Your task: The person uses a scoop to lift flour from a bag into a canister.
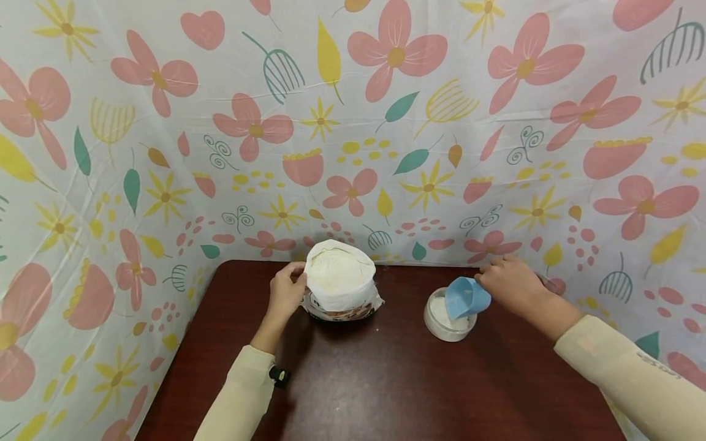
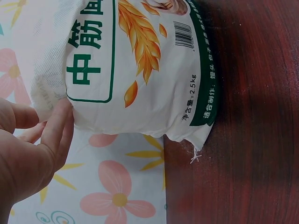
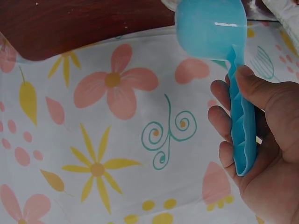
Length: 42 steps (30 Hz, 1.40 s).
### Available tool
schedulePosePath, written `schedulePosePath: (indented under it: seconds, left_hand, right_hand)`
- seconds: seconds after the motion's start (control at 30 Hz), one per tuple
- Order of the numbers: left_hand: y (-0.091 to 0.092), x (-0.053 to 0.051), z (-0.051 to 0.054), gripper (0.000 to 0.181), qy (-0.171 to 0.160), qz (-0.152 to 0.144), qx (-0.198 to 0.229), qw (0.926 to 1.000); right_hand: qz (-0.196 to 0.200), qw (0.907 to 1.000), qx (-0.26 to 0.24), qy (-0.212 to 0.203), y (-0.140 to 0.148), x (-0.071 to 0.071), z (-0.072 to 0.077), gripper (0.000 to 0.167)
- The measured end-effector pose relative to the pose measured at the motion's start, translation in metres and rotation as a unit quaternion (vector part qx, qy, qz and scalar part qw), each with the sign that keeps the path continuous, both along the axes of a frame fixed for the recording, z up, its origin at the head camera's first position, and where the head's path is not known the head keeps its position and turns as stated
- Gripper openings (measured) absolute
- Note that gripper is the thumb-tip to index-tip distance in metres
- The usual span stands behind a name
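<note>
An open white bag of flour (image 1: 339,300) stands on the table, its top folded down and pale powder filling its mouth. My left hand (image 1: 284,289) pinches the folded rim at its left side; the left wrist view shows thumb and fingers at the cloth edge of the printed bag (image 2: 154,84). In my right hand (image 1: 510,282) is a blue scoop (image 1: 467,296), tipped over a clear round bowl (image 1: 448,335) that contains white flour. Fingers and thumb wrap the ribbed handle of the scoop in the right wrist view, where the bowl is mostly hidden.
The dark reddish-brown table (image 1: 353,386) carries the bag on the left and the bowl on the right. A flower-patterned sheet (image 1: 353,147) hangs behind the table and along its left side. A black band (image 1: 280,375) is at the left sleeve.
</note>
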<state>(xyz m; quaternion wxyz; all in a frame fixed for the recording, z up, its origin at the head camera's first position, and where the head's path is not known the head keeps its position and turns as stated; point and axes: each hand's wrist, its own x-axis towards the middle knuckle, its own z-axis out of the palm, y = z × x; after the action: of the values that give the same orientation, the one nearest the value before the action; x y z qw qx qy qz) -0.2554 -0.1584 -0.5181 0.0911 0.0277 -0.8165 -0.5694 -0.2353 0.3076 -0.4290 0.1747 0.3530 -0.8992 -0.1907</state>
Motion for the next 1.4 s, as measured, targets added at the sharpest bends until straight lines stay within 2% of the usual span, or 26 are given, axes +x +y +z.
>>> schedulePosePath:
  seconds: [0.2, 0.33, 0.5, 0.67, 0.73, 0.8, 0.9, 0.93, 1.0, 1.13, 1.23, 1.4]
  left_hand:
    - [0.000, 0.000, 0.000, 0.025, -0.002, 0.001, -0.002, 1.0000]
    - [0.000, 0.000, 0.000, 0.025, 0.000, 0.002, -0.001, 1.0000]
    - [-0.001, 0.000, 0.000, 0.025, 0.001, 0.004, -0.005, 1.0000]
    - [-0.001, 0.000, 0.001, 0.025, -0.002, 0.004, -0.004, 1.0000]
    - [-0.001, 0.001, 0.001, 0.025, -0.002, 0.004, -0.001, 1.0000]
    - [0.000, 0.000, 0.000, 0.025, -0.001, 0.002, 0.002, 1.0000]
    - [0.000, 0.000, 0.000, 0.025, 0.002, 0.004, 0.004, 1.0000]
    - [0.000, 0.000, 0.000, 0.025, 0.003, 0.005, 0.003, 1.0000]
    - [0.000, -0.001, -0.001, 0.024, 0.004, 0.005, 0.004, 1.0000]
    - [0.000, -0.001, -0.001, 0.025, 0.004, 0.005, 0.005, 1.0000]
    - [0.001, 0.000, -0.001, 0.025, 0.002, 0.004, 0.005, 1.0000]
    - [0.000, 0.000, -0.001, 0.026, 0.001, 0.002, 0.006, 1.0000]
  right_hand:
    - [-0.004, 0.9998, -0.017, -0.010, 0.008, 0.003, 0.001, 0.026]
    - [-0.005, 0.9988, -0.047, -0.005, 0.016, 0.009, -0.002, 0.026]
    - [0.004, 0.9942, -0.107, 0.011, 0.029, 0.018, -0.013, 0.025]
    - [0.007, 0.9861, -0.166, 0.003, 0.042, 0.026, -0.029, 0.032]
    - [0.014, 0.9811, -0.193, 0.005, 0.047, 0.029, -0.037, 0.024]
    - [0.025, 0.9747, -0.222, 0.014, 0.052, 0.032, -0.045, 0.042]
    - [0.029, 0.9653, -0.258, 0.022, 0.056, 0.036, -0.055, 0.077]
    - [0.025, 0.9630, -0.267, 0.022, 0.057, 0.038, -0.058, 0.077]
    - [0.008, 0.9592, -0.282, 0.016, 0.059, 0.042, -0.064, 0.065]
    - [-0.038, 0.9488, -0.314, 0.005, 0.062, 0.052, -0.078, 0.023]
    - [-0.064, 0.9386, -0.339, 0.002, 0.062, 0.059, -0.089, 0.035]
    - [-0.107, 0.9139, -0.391, -0.013, 0.062, 0.068, -0.110, 0.039]
